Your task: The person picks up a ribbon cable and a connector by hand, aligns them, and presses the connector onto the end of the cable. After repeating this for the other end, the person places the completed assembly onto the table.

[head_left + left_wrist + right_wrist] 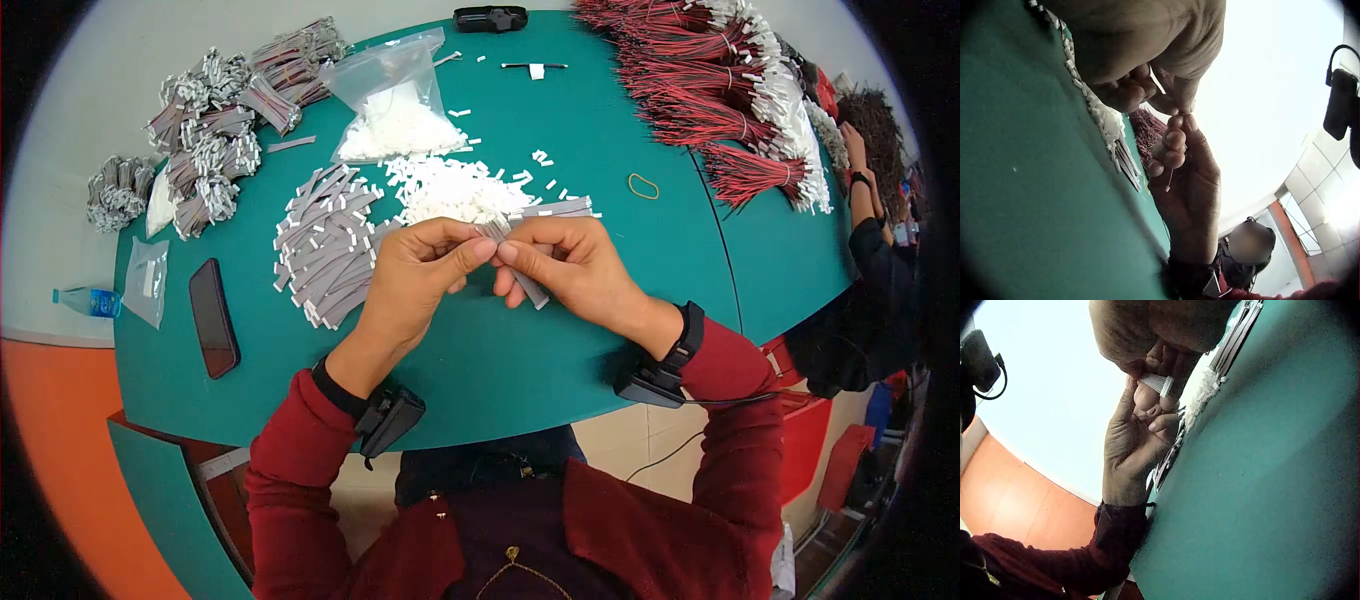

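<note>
Over the green table, my left hand [410, 275] and right hand [585, 270] meet, thumbs and forefingers pinching one short grey ribbon cable [531, 290]. Its lower end slants down past the right fingers. A white connector [1167, 386] with fanned wires shows at one end of it in the right wrist view, beside the left fingertips. The cable is mostly hidden behind fingers in the left wrist view. Just beyond the hands lies a heap of small white connector housings [450, 188]. Left of it spreads a pile of grey ribbon cables [335, 250] with white ends.
An opened plastic bag [395, 120] of white housings stands behind the heap. Bundled grey cables [215, 140] sit at far left, red-black wire bundles [700, 100] at far right. A phone [214, 318], bottle [88, 302] and rubber band [644, 186] lie around. Another person's arm [862, 180] shows at right.
</note>
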Demonstrator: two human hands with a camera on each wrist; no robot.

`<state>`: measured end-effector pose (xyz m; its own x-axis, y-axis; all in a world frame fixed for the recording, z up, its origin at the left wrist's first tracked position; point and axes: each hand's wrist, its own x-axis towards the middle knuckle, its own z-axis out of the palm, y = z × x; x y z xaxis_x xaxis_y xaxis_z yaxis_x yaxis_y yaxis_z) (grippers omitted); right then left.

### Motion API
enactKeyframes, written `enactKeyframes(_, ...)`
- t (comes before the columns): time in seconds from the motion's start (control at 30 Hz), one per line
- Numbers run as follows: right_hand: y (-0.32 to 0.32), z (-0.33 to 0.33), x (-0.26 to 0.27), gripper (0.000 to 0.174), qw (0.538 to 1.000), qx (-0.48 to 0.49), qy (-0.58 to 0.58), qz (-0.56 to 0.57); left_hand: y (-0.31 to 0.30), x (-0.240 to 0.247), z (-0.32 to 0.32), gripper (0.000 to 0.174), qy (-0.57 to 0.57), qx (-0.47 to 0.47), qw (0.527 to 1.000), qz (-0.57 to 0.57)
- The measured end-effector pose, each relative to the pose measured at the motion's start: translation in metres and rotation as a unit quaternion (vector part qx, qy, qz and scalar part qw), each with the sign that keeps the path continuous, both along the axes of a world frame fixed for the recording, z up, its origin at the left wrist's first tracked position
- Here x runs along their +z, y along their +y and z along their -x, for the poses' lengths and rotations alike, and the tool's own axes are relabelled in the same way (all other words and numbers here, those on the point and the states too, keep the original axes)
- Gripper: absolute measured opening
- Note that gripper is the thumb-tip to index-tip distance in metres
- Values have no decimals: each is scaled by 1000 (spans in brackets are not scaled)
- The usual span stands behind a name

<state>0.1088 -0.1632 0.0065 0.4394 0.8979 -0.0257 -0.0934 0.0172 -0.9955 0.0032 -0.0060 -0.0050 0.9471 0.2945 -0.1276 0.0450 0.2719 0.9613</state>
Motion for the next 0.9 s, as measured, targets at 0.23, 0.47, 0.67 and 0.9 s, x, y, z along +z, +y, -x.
enactKeyframes(0.23, 0, -1, -1, 22, 1000, -1, 1, -5, 2, 4, 0, 16, -2, -30, 998, 49)
enactKeyframes(0.47, 0, -1, -1, 23, 1000, -5, -1, -2, 0, 4, -1, 12, -2, -34, 999, 34)
enactKeyframes(0.67, 0, -1, -1, 22, 1000, 3, 3, -1, 0, 8, -1, 11, -7, -35, 998, 50)
enactKeyframes(0.9, 0, 0, 0, 22, 1000, 0, -1, 0, 1, 5, -1, 12, -8, -30, 998, 48)
